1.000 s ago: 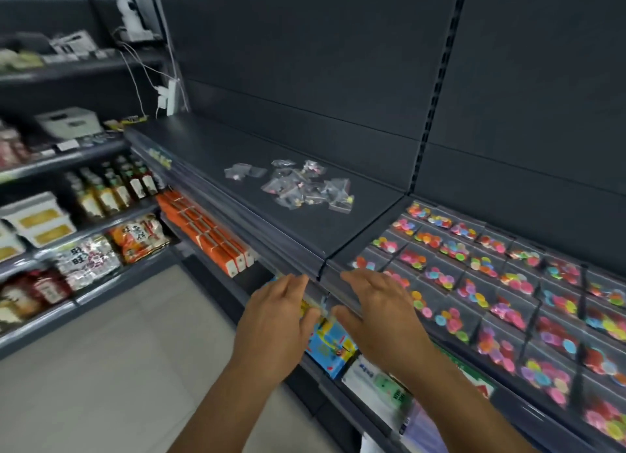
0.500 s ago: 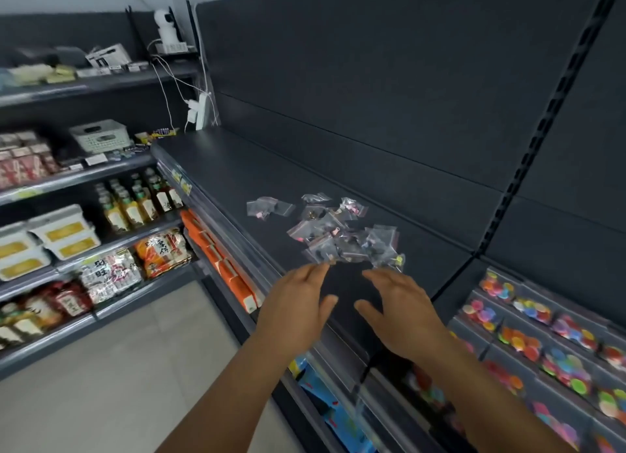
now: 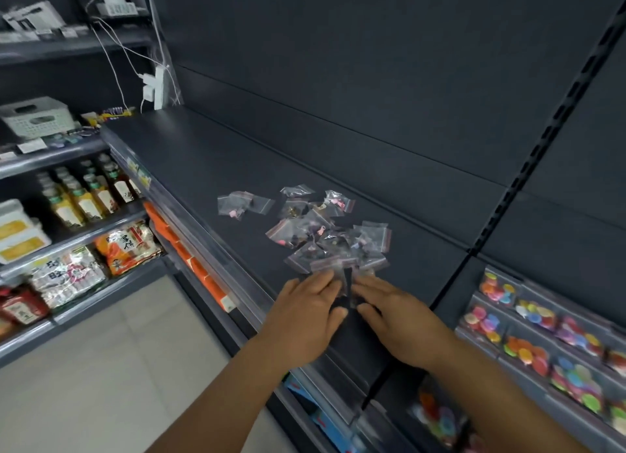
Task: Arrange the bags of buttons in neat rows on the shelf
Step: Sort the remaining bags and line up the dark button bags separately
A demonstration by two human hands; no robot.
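The little clear bags of buttons (image 3: 325,229) lie in a messy pile on the dark shelf (image 3: 210,168), at twelve o'clock from my hands. My left hand (image 3: 305,313) and right hand (image 3: 396,320) are flat, open, side by side, fingertips touching the nearest bags. I think they are light, soft and slippery, so I should pinch each by its top edge.

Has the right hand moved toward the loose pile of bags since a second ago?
Yes. The right hand has left the shelf of coloured buttons and gone left and forward along the dark shelf; its fingertips now touch the pile of bags.
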